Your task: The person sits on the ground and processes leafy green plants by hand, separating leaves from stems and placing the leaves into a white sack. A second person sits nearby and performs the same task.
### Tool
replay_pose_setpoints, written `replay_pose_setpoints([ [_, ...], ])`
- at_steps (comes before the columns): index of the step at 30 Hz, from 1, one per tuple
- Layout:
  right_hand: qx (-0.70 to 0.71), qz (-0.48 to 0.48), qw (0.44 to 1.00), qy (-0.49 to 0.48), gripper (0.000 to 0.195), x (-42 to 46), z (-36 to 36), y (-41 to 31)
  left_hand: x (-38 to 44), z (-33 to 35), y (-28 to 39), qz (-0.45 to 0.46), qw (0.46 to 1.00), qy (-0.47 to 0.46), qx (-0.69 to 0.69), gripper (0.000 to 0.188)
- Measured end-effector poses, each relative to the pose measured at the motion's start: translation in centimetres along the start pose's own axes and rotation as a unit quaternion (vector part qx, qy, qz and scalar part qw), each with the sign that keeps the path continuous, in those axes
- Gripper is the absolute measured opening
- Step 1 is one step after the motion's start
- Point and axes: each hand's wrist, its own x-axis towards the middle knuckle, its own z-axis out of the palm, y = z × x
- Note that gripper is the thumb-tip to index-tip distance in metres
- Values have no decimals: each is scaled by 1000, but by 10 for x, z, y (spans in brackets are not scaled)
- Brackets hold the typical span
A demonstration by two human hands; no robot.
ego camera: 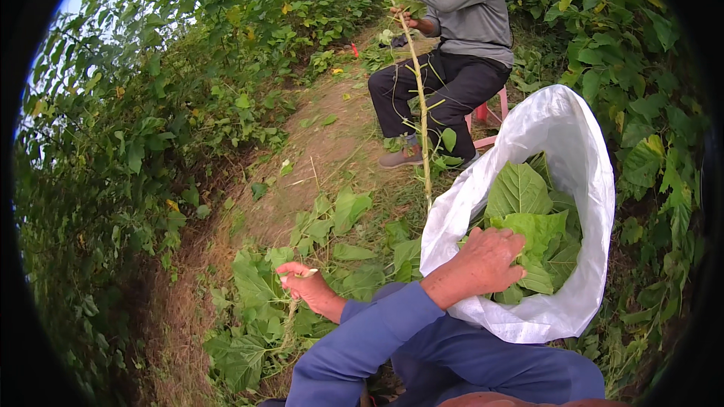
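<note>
My left arm, in a blue sleeve, crosses in front, and my left hand (481,265) is inside the mouth of a white woven plastic sack (599,198). Its fingers curl over a light green leaf (534,232); the fingertips are partly hidden. Broad green leaves (517,189) fill the sack's visible inside. From beneath that arm, my right hand (314,291) reaches left and pinches a leafy plant stem (291,316) whose pale end shows at the fingers. Large leaves (243,353) hang or lie around and below this hand; which belong to the stem I cannot tell.
Ahead, a person (464,17) in grey sits on a pink stool (503,104), holding a long, mostly stripped stalk (421,90) that slants down toward the sack. Cut leaves (350,209) litter the dirt path (317,124). Dense leafy plants (141,141) border both sides.
</note>
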Motion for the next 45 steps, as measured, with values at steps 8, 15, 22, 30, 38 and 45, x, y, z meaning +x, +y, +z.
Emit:
replay_pose_setpoints([
  [8, 1, -15, 1000, 21, 30, -2, -6, -3, -6, -25, 18, 24, 999, 31, -16, 70],
  [15, -2, -30, 999, 36, 31, 1, -3, -3, -23, -51, 21, 13, 1000, 3, -22, 74],
  [22, 4, -22, 999, 35, 31, 0, -5, -1, -70, -56, -8, -7, 989, 134, -66, 70],
  [30, 137, -97, 985, 22, 23, 16, -26, 9, -230, -70, -86, -260, 867, 424, 10, 42],
  [38, 66, -21, 998, 10, 16, 1, 8, -14, -401, 13, -119, -471, 769, 421, 98, 41],
  [45, 57, -30, 995, -78, 14, 1, 21, -20, -421, 51, -139, -502, 755, 376, 190, 50],
])
